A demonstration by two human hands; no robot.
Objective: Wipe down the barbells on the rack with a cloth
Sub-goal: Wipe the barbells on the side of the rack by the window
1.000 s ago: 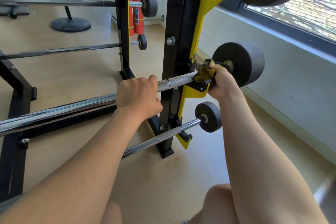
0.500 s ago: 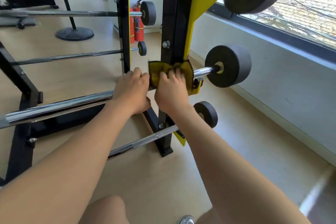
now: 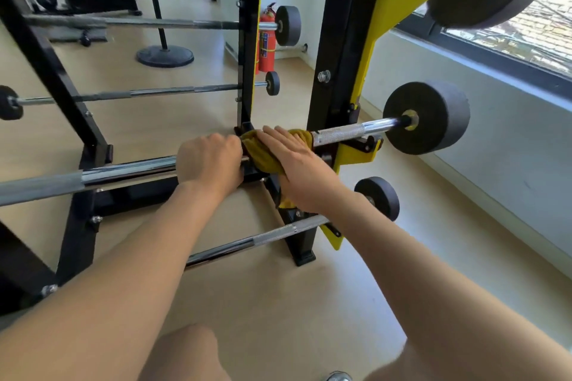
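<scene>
Presently our left hand (image 3: 210,161) grips the barbell (image 3: 349,131) with curled fingers (image 3: 223,145), just inside the rack (image 3: 337,40) upright. Our right hand (image 3: 297,170) presses the soft cloth (image 3: 260,155) over the bar, fingers nearly straight. We judge the bar heavy, stiff and slick on the chrome, so we would take hold at the knurling.

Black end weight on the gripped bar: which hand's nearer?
Right. The right hand presses the yellow cloth on the bar, short of the weight; left hand grips the bar farther away.
</scene>
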